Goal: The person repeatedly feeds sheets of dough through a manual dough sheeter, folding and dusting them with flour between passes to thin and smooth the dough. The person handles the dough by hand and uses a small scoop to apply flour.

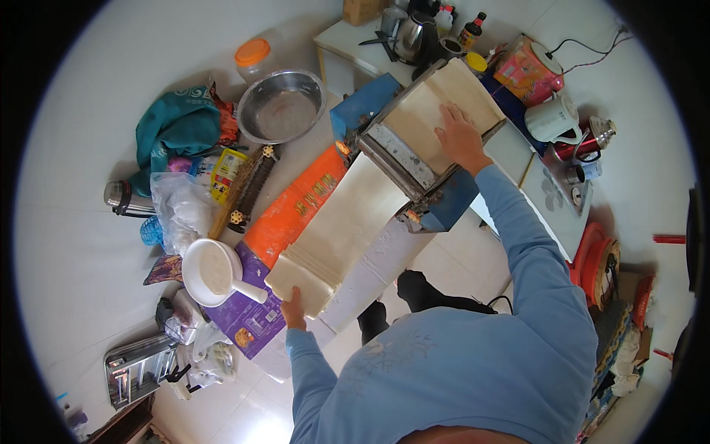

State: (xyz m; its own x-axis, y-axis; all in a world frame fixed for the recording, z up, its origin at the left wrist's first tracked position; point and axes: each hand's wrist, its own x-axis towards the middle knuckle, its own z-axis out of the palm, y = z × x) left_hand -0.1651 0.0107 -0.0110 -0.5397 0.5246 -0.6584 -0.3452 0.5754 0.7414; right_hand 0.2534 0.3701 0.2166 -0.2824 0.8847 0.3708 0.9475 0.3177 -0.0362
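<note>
A long sheet of dough [355, 205] runs out of a blue dough-rolling machine [363, 105] and lies in folded layers at its lower left end. My left hand [293, 308] is at the near edge of this folded stack, its fingers on top; whether it grips the layers is hard to tell. On the machine's upper tray, my right hand [461, 139] rests flat with fingers spread on more dough [427, 105]. Metal rollers [391, 169] lie between the two stretches of dough. Orange and purple printed cardboard [294, 205] lies under the lower dough.
A white ladle-like pan [191, 272] holds pale flour or powder, left of the folded dough. Beyond are a steel basin [283, 105], a roller part [255, 183] and plastic bags [186, 211]. An electric kettle [413, 39] and a pale jug [549, 119] stand near the machine.
</note>
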